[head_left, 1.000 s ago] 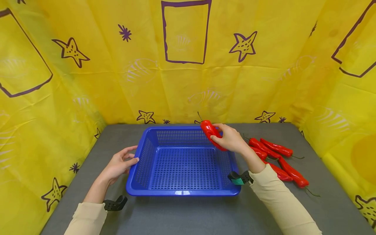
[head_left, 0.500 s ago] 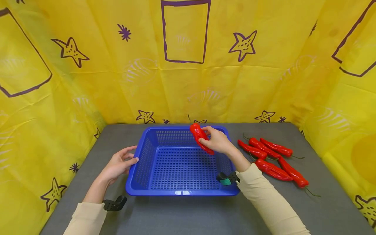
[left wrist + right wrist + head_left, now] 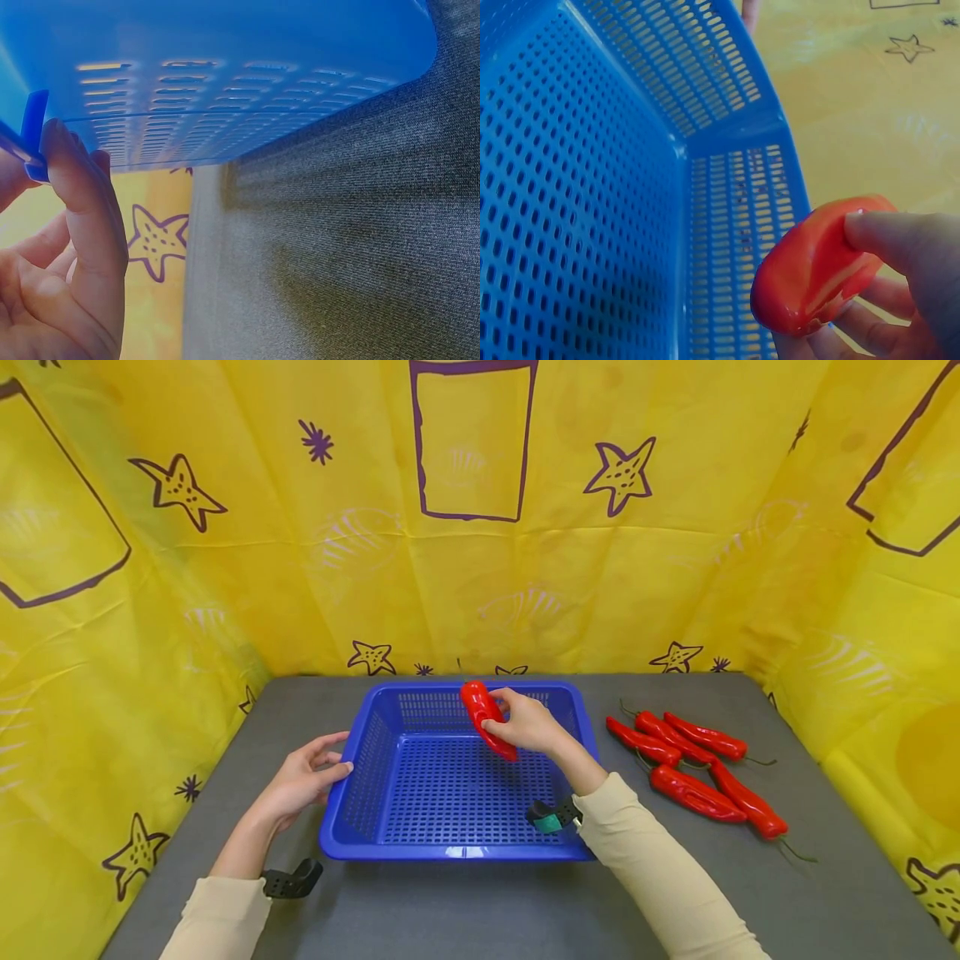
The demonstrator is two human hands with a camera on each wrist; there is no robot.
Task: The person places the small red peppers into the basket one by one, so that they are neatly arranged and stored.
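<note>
Carrying a pepper [image 3: 476, 704] in your right hand [image 3: 527, 724], you are, in the head view, shifting it leftward from a second ago; it is no longer covering the right rim of the basket [image 3: 450, 802], so it is now hanging over the inside. Right of those fingers, five loose peppers [image 3: 693, 793] are lying on the table [image 3: 420, 910]. Your left hand [image 3: 302, 778] is staying at the left rim. In the left wrist view, its thumb and fingers are pinching that rim, with the slotted wall running beyond the fingertips. In the right wrist view, your thumb is pressing the pepper while the fingers are wrapping its other side, and the basket is spreading to their left. No readable brand, label or writing is showing; the curtain [image 3: 450, 568] beyond your fingers is carrying only drawings.
</note>
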